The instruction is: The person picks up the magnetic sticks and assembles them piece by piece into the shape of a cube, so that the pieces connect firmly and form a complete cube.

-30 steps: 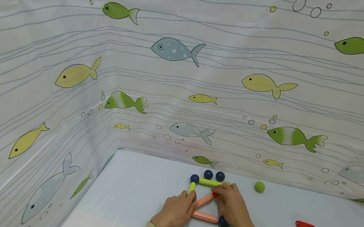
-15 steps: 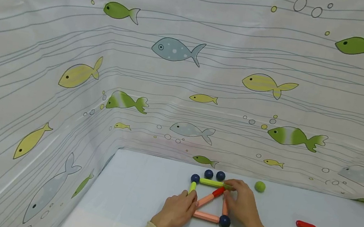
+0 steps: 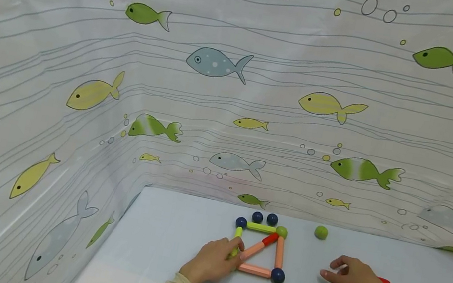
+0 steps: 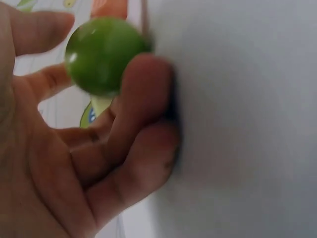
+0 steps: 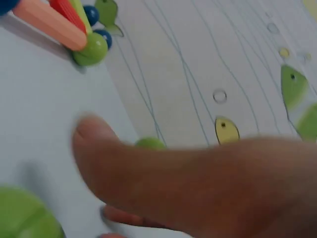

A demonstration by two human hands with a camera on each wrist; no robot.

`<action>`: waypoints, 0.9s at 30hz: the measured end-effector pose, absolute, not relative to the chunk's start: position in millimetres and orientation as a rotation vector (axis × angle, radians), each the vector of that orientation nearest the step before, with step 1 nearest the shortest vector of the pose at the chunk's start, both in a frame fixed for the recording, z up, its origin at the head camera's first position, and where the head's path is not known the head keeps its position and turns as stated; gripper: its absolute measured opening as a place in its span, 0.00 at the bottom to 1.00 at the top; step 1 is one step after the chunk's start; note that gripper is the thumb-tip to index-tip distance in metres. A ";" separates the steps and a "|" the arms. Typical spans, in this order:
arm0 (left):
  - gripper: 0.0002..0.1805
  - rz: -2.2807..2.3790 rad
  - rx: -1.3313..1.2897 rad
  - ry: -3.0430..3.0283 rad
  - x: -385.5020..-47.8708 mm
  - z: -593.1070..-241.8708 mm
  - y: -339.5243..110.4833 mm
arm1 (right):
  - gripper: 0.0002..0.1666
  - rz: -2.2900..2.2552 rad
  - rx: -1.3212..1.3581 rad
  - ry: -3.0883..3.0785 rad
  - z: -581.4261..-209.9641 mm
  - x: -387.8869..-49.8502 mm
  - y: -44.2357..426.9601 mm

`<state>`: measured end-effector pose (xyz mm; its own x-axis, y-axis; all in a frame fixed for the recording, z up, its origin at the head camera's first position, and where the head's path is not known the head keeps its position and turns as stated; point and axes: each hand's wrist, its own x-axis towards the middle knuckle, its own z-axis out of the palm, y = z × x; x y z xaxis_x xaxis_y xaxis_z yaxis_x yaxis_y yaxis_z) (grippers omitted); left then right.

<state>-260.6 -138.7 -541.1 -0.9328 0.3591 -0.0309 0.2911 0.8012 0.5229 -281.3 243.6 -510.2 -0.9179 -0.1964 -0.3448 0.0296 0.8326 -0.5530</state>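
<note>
The left hand [image 3: 212,260], curled round the green corner ball [image 4: 101,57], should gently steady the stick frame [image 3: 256,270] on the table [image 3: 176,218]; the right hand [image 3: 352,276] (fingers loosely parted, empty) hangs clear.

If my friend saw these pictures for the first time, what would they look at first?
Probably the green, yellow and blue fish all over the wall behind the table. Next, on the table, the four-sided shape of sticks and balls, with the left hand at its near left corner, around a green ball. Then the right hand, holding nothing, off to the right.
</note>
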 end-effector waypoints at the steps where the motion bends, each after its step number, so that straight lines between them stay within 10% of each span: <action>1: 0.12 0.819 0.517 2.837 -261.1 -540.4 -140.9 | 0.34 -0.799 -0.122 2.575 -510.9 -279.7 246.7; 27: 0.26 0.880 0.584 2.671 -264.1 -535.4 -152.3 | 0.26 -1.068 -0.263 2.281 -515.3 -273.8 257.8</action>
